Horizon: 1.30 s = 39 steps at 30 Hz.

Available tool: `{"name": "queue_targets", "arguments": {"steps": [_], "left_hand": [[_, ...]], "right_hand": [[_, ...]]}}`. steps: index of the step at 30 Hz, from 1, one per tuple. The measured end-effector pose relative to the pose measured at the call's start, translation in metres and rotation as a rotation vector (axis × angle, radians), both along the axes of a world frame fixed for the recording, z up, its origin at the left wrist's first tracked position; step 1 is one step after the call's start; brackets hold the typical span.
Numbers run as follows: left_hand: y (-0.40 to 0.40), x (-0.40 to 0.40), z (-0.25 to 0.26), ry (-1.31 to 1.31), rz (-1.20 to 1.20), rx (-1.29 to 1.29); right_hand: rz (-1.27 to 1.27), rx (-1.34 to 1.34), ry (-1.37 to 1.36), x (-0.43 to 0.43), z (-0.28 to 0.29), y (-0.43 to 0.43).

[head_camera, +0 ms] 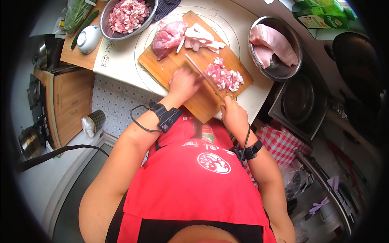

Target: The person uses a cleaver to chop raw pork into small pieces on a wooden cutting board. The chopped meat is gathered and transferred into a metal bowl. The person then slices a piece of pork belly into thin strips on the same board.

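My right hand [234,114] grips the handle of a kitchen knife [203,75], whose blade slants up and left across a wooden cutting board [197,106]. Just left of the blade, my left hand [184,83] is on the board with fingers curled and blurred; whether meat is under them is hidden. Diced pink and white meat [225,77] lies in a heap right of the blade. Toward the board's far end sit a large piece of raw red meat [169,38] and several pale strips of fat [202,38].
A metal bowl of diced meat [129,16] stands at the far left, near an upturned white bowl [88,39] and a cucumber [86,27]. To the right, another metal bowl [299,57] holds slabs of pork with skin [275,42]. A dark pan [297,97] lies beyond the counter's right edge.
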<state>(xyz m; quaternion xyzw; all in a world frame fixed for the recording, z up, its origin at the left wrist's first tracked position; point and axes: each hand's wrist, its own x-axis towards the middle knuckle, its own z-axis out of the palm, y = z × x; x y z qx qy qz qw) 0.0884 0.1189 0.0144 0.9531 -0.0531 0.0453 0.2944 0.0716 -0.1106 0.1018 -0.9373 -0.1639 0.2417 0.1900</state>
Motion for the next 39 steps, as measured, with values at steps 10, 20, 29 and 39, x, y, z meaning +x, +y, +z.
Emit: {"name": "queue_targets", "arguments": {"steps": [10,20,29,39], "left_hand": [[0.003,-0.006,-0.004,0.038,0.069,-0.071],[0.02,-0.009,0.009,0.048,-0.029,-0.185],[0.024,-0.005,0.016,0.194,0.241,-0.113],[0.016,-0.012,-0.001,0.144,-0.01,-0.013]], "right_hand": [[-0.06,-0.039,0.163,-0.01,0.006,0.014],[-0.036,-0.009,0.032,0.007,0.003,0.005],[-0.006,0.023,0.103,-0.006,0.016,-0.002],[0.042,-0.014,0.095,-0.008,-0.011,0.027]]}}
